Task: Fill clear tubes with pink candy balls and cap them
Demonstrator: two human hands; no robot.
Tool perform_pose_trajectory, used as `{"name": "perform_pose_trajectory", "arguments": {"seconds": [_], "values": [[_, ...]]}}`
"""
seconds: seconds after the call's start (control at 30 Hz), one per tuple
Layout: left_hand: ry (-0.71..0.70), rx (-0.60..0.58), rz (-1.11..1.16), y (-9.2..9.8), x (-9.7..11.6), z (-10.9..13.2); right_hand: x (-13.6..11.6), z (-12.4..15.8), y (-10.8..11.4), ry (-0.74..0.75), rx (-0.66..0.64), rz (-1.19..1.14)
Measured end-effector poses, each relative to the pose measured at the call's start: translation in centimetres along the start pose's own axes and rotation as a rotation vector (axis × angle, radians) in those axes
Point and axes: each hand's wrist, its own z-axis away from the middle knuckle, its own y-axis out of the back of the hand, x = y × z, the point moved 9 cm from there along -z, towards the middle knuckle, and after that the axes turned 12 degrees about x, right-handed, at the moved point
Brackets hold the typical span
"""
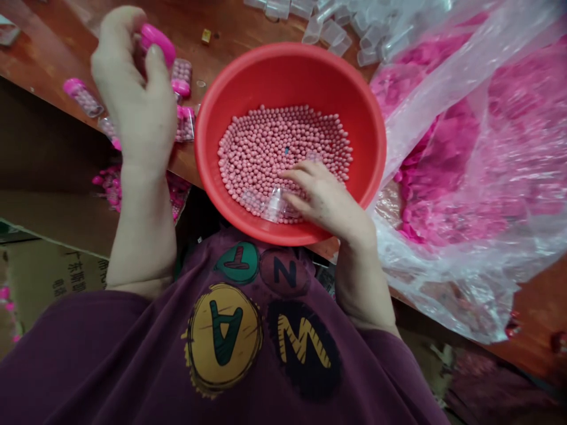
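Observation:
My left hand (pixel 137 100) is raised over the table's left part, closed on a glossy pink cap (pixel 158 45) between thumb and fingers. Below and beside it lie several small clear bottles with pink caps, filled with pink beads, such as one bottle (pixel 83 98) at the left. My right hand (pixel 321 195) reaches into a red bowl (pixel 212 112), fingers apart on the pink beads (pixel 270 139). A clear plastic cup (pixel 275 205) lies on the beads against its thumb. Another clear piece (pixel 314 157) shows partly behind the fingers.
To the right, a large clear plastic bag (pixel 447 265) holds many pink pieces (pixel 469 159). Several clear cups (pixel 332 35) lie behind the bowl. A small yellow block (pixel 206 36) rests on the wooden table. Below the left edge, a cardboard box (pixel 53 218) contains pink items (pixel 108 186).

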Motion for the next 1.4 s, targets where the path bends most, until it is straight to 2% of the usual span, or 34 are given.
{"name": "perform_pose_trajectory", "arguments": {"seconds": [0.07,0.17,0.27,0.33,0.4,0.43,0.5,0.63,0.7,0.8,0.9,0.97,1.1,1.23,1.33,1.4], "values": [[0.014,0.098,-0.174,0.5,-0.1,0.5,-1.6,0.2,-1.5,0.074,-0.134,0.01],[0.019,-0.049,-0.186,0.0,3.1,1.7,-1.5,0.5,-2.2,0.043,-0.181,0.001],[-0.05,-0.286,0.192,-0.2,9.0,3.1,0.1,0.5,-1.6,-0.087,-0.096,-0.048],[-0.176,-0.576,0.381,-0.8,13.4,5.4,0.9,0.8,-1.4,-0.155,-0.09,-0.007],[-0.321,-0.892,0.367,-1.3,16.6,9.1,1.0,1.1,-1.7,-0.179,-0.143,0.042],[-0.378,-0.997,0.317,-1.4,17.5,10.8,0.9,1.2,-1.8,-0.181,-0.169,0.056],[-0.45,-1.077,0.218,-1.4,18.7,13.2,0.8,1.2,-2.0,-0.182,-0.182,0.065],[-0.443,-1.022,0.148,-1.5,19.3,14.5,0.6,0.7,-2.0,-0.143,-0.128,-0.009],[-0.447,-1.047,0.149,-1.8,19.2,14.7,0.5,0.6,-2.3,-0.113,-0.126,-0.072],[-0.465,-1.053,0.131,-2.0,18.7,14.1,0.8,0.5,-2.8,-0.123,-0.167,-0.031],[-0.412,-0.998,0.156,-2.1,17.7,12.5,1.3,0.5,-2.1,-0.153,-0.119,0.03],[-0.309,-1.011,0.258,-2.4,16.7,11.6,1.5,0.5,-1.2,-0.161,-0.061,-0.046],[0.026,-1.095,0.594,-2.5,14.4,10.3,2.3,1.6,1.2,-0.122,-0.013,-0.287],[0.313,-1.032,0.773,-1.8,12.3,8.7,3.2,3.0,3.6,-0.12,0.022,-0.343],[0.41,-0.982,0.831,-1.7,12.4,8.3,1.6,3.1,4.1,-0.021,0.058,-0.362],[0.426,-0.968,0.861,-2.1,13.3,8.5,0.8,2.6,4.4,-0.006,0.201,-0.334]]}}
